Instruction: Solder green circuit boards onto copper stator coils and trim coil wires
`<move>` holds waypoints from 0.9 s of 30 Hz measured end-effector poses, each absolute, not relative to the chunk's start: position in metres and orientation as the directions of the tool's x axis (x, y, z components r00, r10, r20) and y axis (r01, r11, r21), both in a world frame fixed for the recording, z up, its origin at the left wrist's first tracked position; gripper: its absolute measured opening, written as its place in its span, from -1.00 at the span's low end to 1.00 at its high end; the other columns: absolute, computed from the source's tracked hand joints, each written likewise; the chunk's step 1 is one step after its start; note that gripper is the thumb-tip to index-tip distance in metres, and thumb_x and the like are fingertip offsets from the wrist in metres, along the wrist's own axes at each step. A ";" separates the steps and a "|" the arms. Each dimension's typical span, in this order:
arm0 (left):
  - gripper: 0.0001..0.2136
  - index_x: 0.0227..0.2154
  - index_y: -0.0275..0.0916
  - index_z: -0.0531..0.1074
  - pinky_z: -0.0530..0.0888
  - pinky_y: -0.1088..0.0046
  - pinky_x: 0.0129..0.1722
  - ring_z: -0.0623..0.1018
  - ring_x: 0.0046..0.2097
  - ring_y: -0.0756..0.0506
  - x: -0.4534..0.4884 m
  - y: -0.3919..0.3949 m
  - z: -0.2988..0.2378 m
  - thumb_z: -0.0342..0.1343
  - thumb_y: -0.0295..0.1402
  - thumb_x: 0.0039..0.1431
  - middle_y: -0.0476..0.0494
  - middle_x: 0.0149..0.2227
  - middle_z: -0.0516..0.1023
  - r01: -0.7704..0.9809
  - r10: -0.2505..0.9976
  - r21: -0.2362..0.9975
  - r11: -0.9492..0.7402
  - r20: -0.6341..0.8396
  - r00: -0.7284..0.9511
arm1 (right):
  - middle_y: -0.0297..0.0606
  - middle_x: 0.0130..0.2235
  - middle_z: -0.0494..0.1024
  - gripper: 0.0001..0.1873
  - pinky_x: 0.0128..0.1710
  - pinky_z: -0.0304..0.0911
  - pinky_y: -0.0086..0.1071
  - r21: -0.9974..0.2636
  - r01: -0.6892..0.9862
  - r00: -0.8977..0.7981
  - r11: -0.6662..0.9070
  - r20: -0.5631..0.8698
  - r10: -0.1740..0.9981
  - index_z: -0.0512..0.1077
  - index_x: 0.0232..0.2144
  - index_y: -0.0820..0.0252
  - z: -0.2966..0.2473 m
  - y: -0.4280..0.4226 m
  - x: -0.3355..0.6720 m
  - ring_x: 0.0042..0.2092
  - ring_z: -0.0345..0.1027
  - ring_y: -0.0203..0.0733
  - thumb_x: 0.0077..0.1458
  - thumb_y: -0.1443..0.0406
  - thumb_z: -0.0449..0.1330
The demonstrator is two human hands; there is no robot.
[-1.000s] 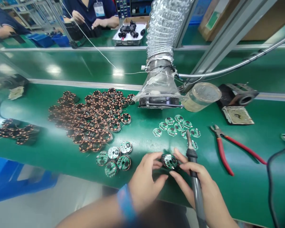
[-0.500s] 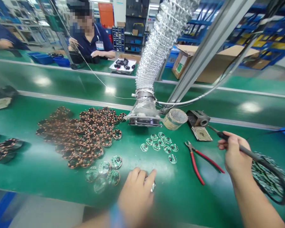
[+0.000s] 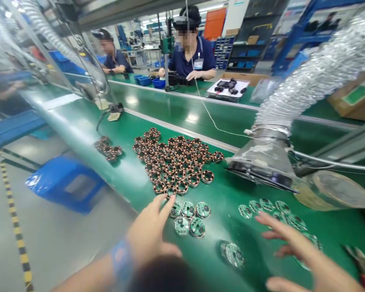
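My left hand reaches forward with its fingers stretched out, the fingertips next to the near edge of a large cluster of copper-wound coils on the green bench. It holds nothing. A small group of coils with green round boards fitted lies just right of those fingertips. My right hand hovers open, fingers spread, over the loose round green circuit boards. One assembled coil with a board lies alone between my hands.
A silver fume hose with a clear hood hangs over the bench, and a taped roll lies beside it. Red-handled pliers sit at the right edge. A second small coil pile lies left. Two people work across the conveyor. A blue stool stands below.
My right hand has let go of the soldering iron and come back open over the loose boards. My left hand left the assembled piece and reached toward the coils. The view swung left.
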State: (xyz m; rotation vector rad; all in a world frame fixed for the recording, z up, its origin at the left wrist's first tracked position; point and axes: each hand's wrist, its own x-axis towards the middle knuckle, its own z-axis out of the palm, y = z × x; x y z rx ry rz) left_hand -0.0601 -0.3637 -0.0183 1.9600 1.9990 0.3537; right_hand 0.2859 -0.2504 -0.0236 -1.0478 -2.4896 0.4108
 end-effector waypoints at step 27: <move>-0.05 0.12 -0.23 0.25 0.46 0.03 -0.12 0.42 -0.07 -0.33 -0.133 -0.367 -0.068 0.18 0.26 -0.33 -0.42 0.02 0.28 0.889 0.959 0.422 -0.175 0.278 0.057 | 0.03 0.11 0.25 -0.22 -0.26 0.41 -0.24 -0.429 0.602 -0.756 0.674 -0.033 0.654 0.09 0.24 0.19 -0.095 -0.304 0.054 -0.22 0.47 0.00 -0.06 0.47 0.16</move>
